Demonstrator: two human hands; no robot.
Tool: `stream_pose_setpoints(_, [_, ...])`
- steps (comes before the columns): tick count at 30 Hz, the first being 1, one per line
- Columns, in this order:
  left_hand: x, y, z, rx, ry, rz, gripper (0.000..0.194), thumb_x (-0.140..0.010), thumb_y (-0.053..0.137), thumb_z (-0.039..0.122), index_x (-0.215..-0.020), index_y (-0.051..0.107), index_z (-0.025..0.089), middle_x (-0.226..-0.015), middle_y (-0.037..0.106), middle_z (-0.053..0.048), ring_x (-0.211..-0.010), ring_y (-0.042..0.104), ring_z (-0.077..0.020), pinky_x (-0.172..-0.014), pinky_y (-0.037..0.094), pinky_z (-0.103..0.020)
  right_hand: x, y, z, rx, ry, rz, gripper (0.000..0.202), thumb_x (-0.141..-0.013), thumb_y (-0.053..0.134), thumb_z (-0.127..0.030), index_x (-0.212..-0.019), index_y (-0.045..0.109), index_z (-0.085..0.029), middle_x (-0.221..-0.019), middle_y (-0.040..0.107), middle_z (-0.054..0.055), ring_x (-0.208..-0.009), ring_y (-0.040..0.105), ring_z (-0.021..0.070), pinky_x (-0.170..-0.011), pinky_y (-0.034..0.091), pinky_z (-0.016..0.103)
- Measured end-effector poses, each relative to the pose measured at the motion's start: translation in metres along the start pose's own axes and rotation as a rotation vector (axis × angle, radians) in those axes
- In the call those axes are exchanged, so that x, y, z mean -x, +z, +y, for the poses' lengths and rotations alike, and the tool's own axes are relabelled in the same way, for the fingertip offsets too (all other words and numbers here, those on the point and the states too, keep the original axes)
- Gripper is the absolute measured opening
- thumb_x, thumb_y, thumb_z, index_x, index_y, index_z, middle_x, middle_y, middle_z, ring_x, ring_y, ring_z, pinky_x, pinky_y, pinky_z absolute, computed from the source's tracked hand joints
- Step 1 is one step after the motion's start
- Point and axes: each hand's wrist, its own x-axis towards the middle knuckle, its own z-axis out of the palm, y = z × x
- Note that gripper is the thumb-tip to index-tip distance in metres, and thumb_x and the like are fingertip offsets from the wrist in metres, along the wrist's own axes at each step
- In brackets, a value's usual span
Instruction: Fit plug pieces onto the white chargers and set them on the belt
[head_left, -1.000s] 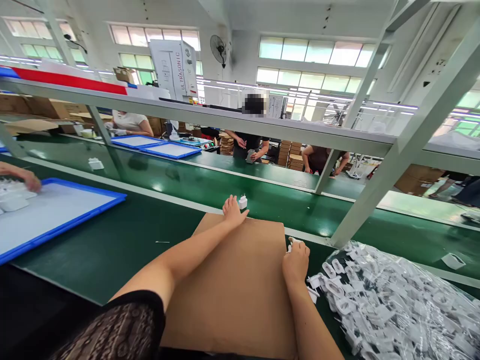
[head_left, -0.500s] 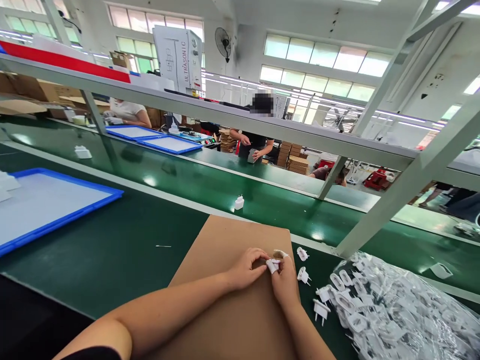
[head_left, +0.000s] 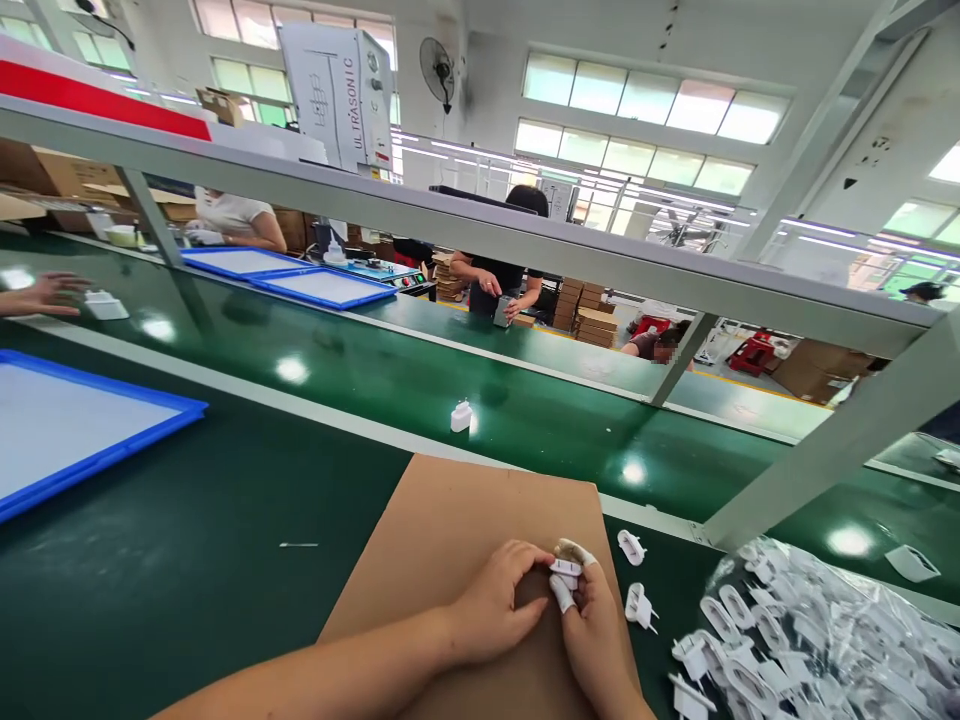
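My right hand (head_left: 594, 612) pinches a small white plug part (head_left: 567, 572) between thumb and index finger, above a brown cardboard sheet (head_left: 457, 520). White covers wrap those two fingertips, and the one on the index finger looks stained. Close on the left is my left hand (head_left: 504, 598), its thumb and fingers apart in a curve. Its index fingertip is at the part's left end; whether it presses on it I cannot tell. Two loose white plug parts, one farther (head_left: 631, 547) and one nearer (head_left: 640, 606), lie just right of the cardboard.
A clear plastic bag (head_left: 840, 620) heaped with white plug parts is at the right. A white charger (head_left: 460, 416) stands on the green belt (head_left: 360, 375). Far left, another person's hand (head_left: 49, 296) is beside a white piece (head_left: 105, 305). A blue-rimmed tray (head_left: 105, 455) lies left; a slanted post (head_left: 825, 440) rises right.
Another person's hand has come in at the far left, beside the white piece on the belt. The view has shifted. My right hand still holds the plug part; my left thumb and fingers are wider apart.
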Motion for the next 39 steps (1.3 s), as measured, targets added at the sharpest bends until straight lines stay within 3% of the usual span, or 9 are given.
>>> stream_pose_setpoints(10, [0.003,-0.002,0.003,-0.041,0.036,-0.021,0.045,-0.082,0.062,0.013,-0.126,0.059,0.020,-0.130,0.065,-0.010,-0.124,0.058,-0.0259,-0.113,0.044,-0.045,0.001,-0.002,-0.014,0.039,0.028,-0.015,0.041,-0.086,0.062,-0.035,-0.125,0.066,-0.024,-0.123,0.072,0.011,-0.120,0.068,0.0290,-0.108,0.055,0.044])
stream_pose_setpoints(16, [0.004,-0.002,0.000,-0.052,0.046,-0.026,0.046,-0.083,0.062,0.014,-0.128,0.059,0.020,-0.131,0.065,-0.010,-0.125,0.057,-0.0267,-0.114,0.044,-0.046,0.000,-0.001,-0.008,0.038,0.008,-0.019,0.040,-0.086,0.060,-0.034,-0.125,0.065,-0.024,-0.124,0.071,0.011,-0.121,0.067,0.0292,-0.110,0.053,0.048])
stream_pose_setpoints(30, [0.002,0.000,-0.003,-0.068,0.056,-0.021,0.047,-0.082,0.063,0.015,-0.128,0.059,0.019,-0.131,0.065,-0.011,-0.125,0.057,-0.0275,-0.114,0.044,-0.048,-0.002,0.000,-0.006,0.026,-0.044,-0.011,0.042,-0.085,0.063,-0.026,-0.127,0.066,-0.023,-0.119,0.072,0.010,-0.115,0.069,0.0280,-0.105,0.056,0.043])
stream_pose_setpoints(39, [0.003,-0.001,-0.001,-0.075,0.053,-0.012,0.045,-0.083,0.063,0.015,-0.127,0.060,0.021,-0.129,0.066,-0.011,-0.124,0.058,-0.0269,-0.113,0.046,-0.047,-0.002,0.000,-0.004,0.011,0.002,-0.067,0.049,-0.085,0.059,-0.029,-0.133,0.060,-0.025,-0.130,0.067,0.010,-0.125,0.064,0.0265,-0.114,0.049,0.046])
